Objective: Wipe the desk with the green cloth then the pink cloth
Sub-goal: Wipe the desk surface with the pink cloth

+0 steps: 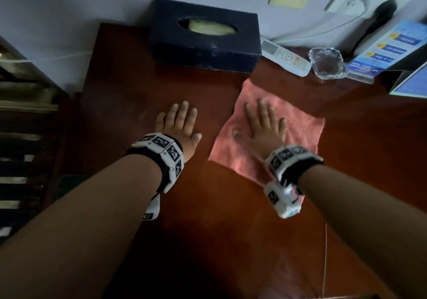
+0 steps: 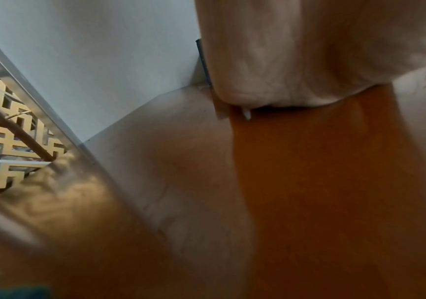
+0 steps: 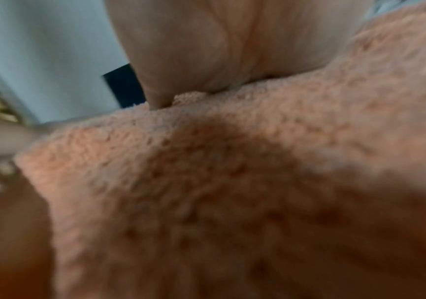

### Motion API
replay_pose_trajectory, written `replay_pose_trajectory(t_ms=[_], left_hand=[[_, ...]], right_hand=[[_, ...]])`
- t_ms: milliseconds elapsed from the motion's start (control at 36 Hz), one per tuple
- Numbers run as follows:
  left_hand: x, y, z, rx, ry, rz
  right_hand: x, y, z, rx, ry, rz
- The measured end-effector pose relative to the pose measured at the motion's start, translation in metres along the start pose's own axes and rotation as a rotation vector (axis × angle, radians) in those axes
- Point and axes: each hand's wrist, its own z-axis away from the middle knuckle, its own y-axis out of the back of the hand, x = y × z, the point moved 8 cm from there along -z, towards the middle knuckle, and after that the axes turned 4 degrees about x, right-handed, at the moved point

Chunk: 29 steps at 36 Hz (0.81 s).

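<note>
The right hand point(image 1: 263, 125) is pressing flat, fingers extended, on the pink cloth point(image 1: 298, 132) lying spread on the tabletop point(image 1: 208, 206). The left hand point(image 1: 179, 125) is resting flat beside it, fingers extended, holding nothing.

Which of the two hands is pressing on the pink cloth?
The right hand. It lies flat with straight fingers on the pink cloth, while the left hand rests flat on the bare desk beside it.
</note>
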Motion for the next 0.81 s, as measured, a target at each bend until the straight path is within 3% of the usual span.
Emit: replay_pose_trajectory(t_ms=[194,361,500,805], left_hand=[[0.0,0.0,0.001,0.0,-0.002,-0.017],[0.0,0.003,0.002,0.002,0.01,-0.028],[0.001,0.006,0.003,0.005,0.012,-0.047],[0.006,0.014,0.01,0.069,0.067,-0.093]], right_hand=[[0.06,0.044,-0.073,0.027,-0.171,0.001],[0.063,0.041,-0.068,0.049,-0.167,0.001],[0.046,0.018,-0.02,0.024,-0.087,0.044],[-0.001,-0.056,0.156,-0.137,0.237,0.088]])
